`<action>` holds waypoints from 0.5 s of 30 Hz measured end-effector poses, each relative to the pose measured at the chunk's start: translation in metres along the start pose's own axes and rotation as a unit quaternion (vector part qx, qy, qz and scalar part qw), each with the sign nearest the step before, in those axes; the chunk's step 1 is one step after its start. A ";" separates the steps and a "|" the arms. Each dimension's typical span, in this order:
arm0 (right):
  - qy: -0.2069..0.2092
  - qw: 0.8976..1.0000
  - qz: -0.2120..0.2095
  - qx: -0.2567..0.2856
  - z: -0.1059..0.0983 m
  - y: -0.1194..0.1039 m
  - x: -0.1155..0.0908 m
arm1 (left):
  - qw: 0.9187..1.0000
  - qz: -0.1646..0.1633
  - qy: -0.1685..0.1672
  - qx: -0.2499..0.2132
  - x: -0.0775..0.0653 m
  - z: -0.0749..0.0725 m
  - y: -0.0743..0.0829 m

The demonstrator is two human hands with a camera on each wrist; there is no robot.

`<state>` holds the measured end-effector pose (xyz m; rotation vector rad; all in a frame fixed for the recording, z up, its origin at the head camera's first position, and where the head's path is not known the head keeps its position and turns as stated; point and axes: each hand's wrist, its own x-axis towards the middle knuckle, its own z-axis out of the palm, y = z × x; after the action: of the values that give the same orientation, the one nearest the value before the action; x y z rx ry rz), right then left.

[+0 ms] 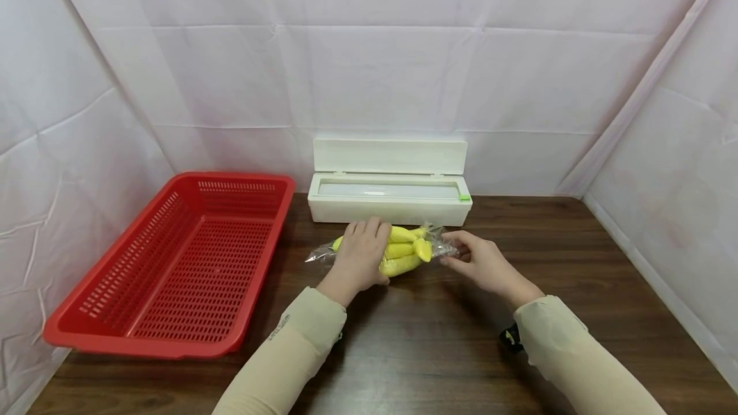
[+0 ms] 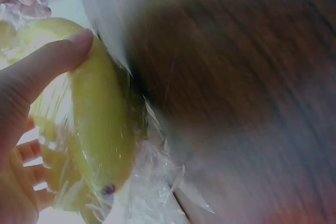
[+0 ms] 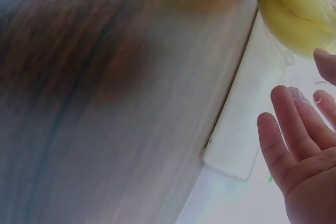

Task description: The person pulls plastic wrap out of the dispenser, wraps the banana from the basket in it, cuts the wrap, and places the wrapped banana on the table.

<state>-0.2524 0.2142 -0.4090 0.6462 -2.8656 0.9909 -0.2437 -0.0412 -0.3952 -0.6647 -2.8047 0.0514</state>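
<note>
A bunch of yellow bananas lies on the table in front of the white box, wrapped in clear plastic film that sticks out at both ends. My left hand grips the bunch from above at its left part. In the left wrist view the thumb presses on one banana, with the other fingers around the far side. At the stem end, my right hand is beside the crumpled film, thumb apart from the fingers. The right wrist view shows its fingers loosely extended, with a bit of film at the fingertips.
Behind the bananas stands a white cling film box with its lid raised and a green piece at its right end. A red plastic basket with slotted sides is at the left. White cloth walls border the brown wooden table.
</note>
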 end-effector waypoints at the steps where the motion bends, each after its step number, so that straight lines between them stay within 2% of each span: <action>1: 0.002 1.000 0.002 0.007 0.000 0.000 0.000 | 1.000 -0.004 -0.004 -0.002 0.001 0.000 0.000; 6: 0.016 0.999 -0.005 0.034 0.003 -0.002 0.001 | 0.999 -0.039 -0.028 -0.018 0.005 -0.002 0.001; 12: 0.036 0.997 -0.014 0.059 0.006 -0.007 0.001 | 0.995 -0.083 -0.046 -0.016 0.010 0.000 0.004; 15: 0.050 0.996 -0.012 0.076 0.007 -0.007 0.000 | 0.992 -0.093 -0.070 -0.051 0.013 0.001 0.001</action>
<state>-0.2486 0.2051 -0.4105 0.6205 -2.7097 1.2095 -0.2546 -0.0341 -0.3932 -0.4331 -3.0077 -0.0836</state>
